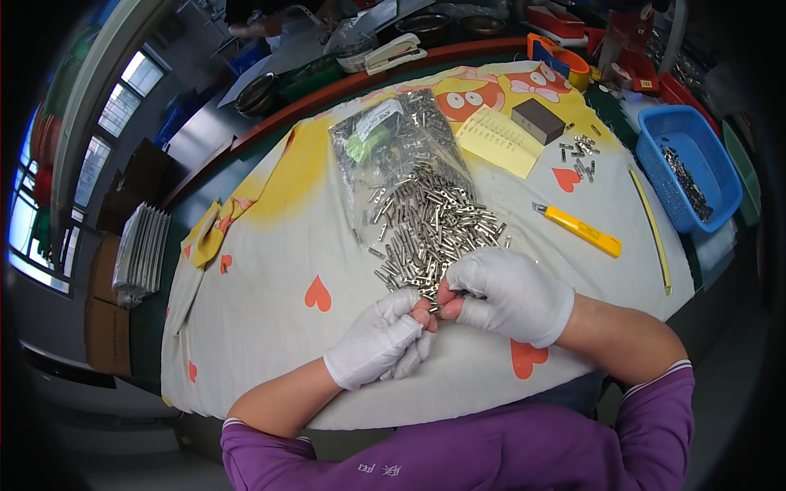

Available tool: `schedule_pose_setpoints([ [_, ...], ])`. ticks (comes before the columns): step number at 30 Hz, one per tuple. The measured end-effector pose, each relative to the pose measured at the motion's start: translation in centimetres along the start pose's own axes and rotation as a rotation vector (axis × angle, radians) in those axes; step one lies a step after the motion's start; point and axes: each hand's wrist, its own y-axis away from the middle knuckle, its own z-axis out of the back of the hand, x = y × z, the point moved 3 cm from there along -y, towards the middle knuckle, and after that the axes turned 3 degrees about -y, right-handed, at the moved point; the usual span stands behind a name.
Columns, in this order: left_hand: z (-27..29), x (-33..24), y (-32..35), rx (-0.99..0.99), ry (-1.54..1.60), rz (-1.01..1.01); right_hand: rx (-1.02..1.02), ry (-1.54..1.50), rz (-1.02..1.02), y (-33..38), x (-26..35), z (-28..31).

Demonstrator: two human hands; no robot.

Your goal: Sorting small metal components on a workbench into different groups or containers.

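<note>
Both of my hands wear white gloves with bare fingertips and meet at the near edge of a pile of small metal clips (434,233). My left hand (383,337) is closed, thumb and fingertips pinched on a small metal clip (434,308). Just to its right, my right hand (509,296) is closed too, its thumb and forefinger at the same clip. The fingers hide most of that piece. Behind the pile lies a clear plastic bag (393,143), its mouth toward me, with more clips inside and spilling out.
A patterned cloth (270,254) covers the table. To the right lie a yellow utility knife (583,231), a yellow strip (651,221), and a blue basket (704,147) of metal pieces. Farther back are a yellow note (495,141), a dark block (538,121) and several loose clips (581,151).
</note>
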Motion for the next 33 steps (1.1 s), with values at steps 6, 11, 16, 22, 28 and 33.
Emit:
schedule_pose_setpoints([
  [6,0.1,-0.4,0.1,0.021,-0.001,0.024,-0.024,0.028,0.033,0.1,-0.1,0.0],
  [11,0.1,-0.4,-0.1,0.046,0.037,0.024,-0.02,0.003,0.06,-0.4,0.2,0.0],
  [16,0.6,0.2,-0.6,0.139,0.089,-0.033,-0.048,0.056,0.138,-0.5,0.5,-0.2],
  [22,0.8,0.1,-0.3,0.072,0.21,-0.13,0.083,0.385,0.053,-0.3,0.5,1.1],
  [28,0.8,-0.2,-0.3,0.068,0.254,-0.113,0.115,0.476,-0.02,0.1,0.3,0.1],
  [33,0.5,0.0,-0.5,0.03,0.283,-0.05,0.175,0.507,-0.096,0.1,0.2,0.0],
])
